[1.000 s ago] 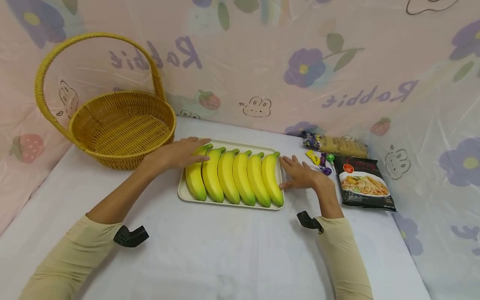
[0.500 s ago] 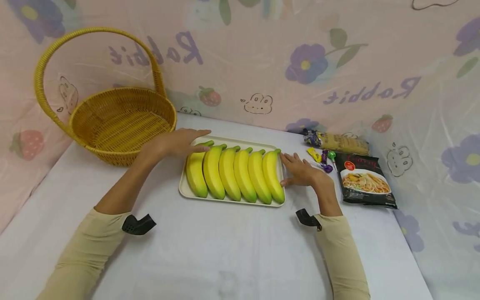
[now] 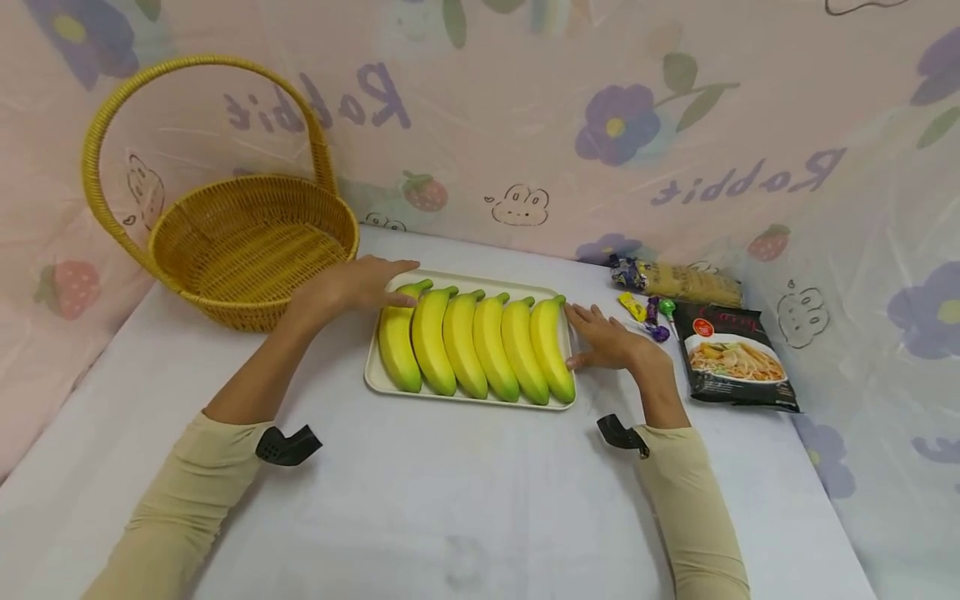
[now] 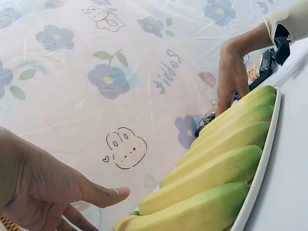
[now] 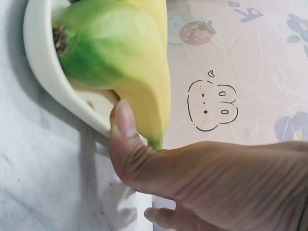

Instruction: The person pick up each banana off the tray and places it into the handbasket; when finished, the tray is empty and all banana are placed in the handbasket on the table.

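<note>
Several yellow bananas with green ends (image 3: 467, 346) lie side by side on a cream rectangular tray (image 3: 377, 379). My left hand (image 3: 348, 287) is over the tray's left end, fingers extended toward its far corner, thumb overlapping the leftmost banana in the head view. In the left wrist view, that thumb (image 4: 108, 195) points at the bananas with a gap showing, and nothing is held. My right hand (image 3: 606, 340) spreads along the tray's right side. In the right wrist view, its thumb (image 5: 124, 125) is at the rim beside the outermost banana (image 5: 149, 96).
A yellow wicker basket (image 3: 255, 242) with a tall handle stands behind my left forearm. To the right lie a black noodle packet (image 3: 738, 354), a tan packet (image 3: 682, 282) and small wrapped candies (image 3: 633, 307). A patterned curtain (image 3: 480, 125) hangs behind the white table (image 3: 420, 500).
My left hand has risen slightly and drawn back from the leftmost banana, showing more of it. My right hand stays at the tray's right side; the bananas keep their row.
</note>
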A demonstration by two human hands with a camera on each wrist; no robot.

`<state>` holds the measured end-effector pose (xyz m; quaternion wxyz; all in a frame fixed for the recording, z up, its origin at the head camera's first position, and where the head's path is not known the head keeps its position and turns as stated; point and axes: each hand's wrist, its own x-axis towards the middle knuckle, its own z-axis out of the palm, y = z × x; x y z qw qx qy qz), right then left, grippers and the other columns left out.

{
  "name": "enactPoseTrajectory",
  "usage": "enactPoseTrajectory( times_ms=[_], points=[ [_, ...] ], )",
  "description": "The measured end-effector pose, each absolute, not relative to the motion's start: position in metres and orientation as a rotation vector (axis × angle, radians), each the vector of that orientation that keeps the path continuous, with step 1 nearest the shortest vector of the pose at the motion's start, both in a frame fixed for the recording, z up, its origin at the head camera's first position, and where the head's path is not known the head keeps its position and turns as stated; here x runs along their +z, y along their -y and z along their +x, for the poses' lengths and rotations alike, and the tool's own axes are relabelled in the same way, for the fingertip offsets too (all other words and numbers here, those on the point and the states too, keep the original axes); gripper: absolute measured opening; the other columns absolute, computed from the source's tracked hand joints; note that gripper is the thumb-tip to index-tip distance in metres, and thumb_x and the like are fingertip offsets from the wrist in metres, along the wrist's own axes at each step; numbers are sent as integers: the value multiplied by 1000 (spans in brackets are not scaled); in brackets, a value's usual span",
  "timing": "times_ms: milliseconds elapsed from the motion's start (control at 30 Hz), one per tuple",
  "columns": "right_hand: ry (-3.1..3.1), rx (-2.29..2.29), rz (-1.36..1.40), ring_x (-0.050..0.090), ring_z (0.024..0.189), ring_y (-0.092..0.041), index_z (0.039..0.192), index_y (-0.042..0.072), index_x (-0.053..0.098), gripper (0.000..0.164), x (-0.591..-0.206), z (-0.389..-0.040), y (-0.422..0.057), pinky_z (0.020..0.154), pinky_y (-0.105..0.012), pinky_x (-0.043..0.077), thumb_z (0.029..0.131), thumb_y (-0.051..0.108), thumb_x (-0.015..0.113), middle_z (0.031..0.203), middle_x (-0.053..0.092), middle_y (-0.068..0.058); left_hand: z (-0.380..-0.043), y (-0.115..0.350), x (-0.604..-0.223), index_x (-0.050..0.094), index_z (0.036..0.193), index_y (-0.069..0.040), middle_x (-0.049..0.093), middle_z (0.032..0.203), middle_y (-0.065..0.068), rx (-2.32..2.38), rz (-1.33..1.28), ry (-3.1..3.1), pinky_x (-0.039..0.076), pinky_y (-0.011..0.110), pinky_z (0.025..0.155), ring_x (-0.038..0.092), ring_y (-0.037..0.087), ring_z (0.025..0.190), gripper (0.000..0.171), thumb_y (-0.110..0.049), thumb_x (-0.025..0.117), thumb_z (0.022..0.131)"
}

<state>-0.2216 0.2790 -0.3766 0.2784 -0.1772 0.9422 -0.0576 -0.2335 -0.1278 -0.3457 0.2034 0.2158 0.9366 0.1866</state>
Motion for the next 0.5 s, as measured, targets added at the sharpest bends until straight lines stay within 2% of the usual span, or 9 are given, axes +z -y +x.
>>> enactPoseTrajectory(
  times_ms=[500],
  points=[
    [-2520, -151, -468, 4, 158, -56, 166, -1, 3, 107, -380, -223, -280, 126, -72, 10, 96, 43, 70, 173, 3, -29, -236, 121, -360, 33, 163, -5, 43, 161, 29, 419, 608, -2632, 29, 63, 126, 34, 49, 153, 86, -44, 72, 98]
  ],
)
